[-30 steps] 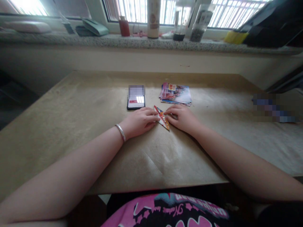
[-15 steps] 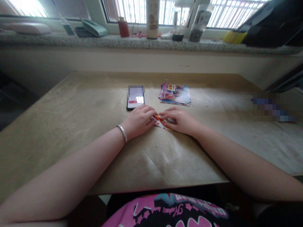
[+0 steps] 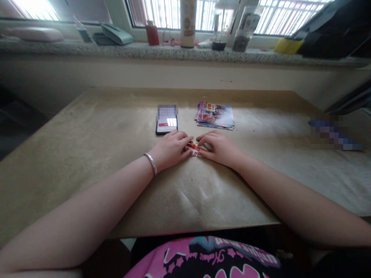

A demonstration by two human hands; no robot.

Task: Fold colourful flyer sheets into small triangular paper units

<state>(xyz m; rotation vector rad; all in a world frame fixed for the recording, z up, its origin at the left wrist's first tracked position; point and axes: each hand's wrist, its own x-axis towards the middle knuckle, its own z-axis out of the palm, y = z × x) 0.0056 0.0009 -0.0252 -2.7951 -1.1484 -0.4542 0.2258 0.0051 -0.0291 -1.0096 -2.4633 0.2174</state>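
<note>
A small folded piece of printed paper [image 3: 194, 148], white with red and yellow, lies on the table between my hands. My left hand [image 3: 173, 148] grips its left end, thumb at the near edge and fingers at the far edge. At the right end, my right hand [image 3: 220, 147] holds it in the same way, fingers bent over it. Both hands cover parts of the paper, so its full outline is hidden. Just beyond my left hand is a phone [image 3: 167, 122] with its screen lit. A stack of colourful printed sheets [image 3: 216, 116] lies beyond my right hand.
The table [image 3: 87, 146] has a tan cover and ends at a wall below a stone windowsill [image 3: 162, 52]. Bottles, jars and a folded pouch [image 3: 117, 34] stand along the sill. A blurred blue item [image 3: 333, 133] lies at the table's right.
The paper has turned slightly, and its near edge now runs more level between my hands; before, it slanted down to the right. My right fingertips have shifted a little on it.
</note>
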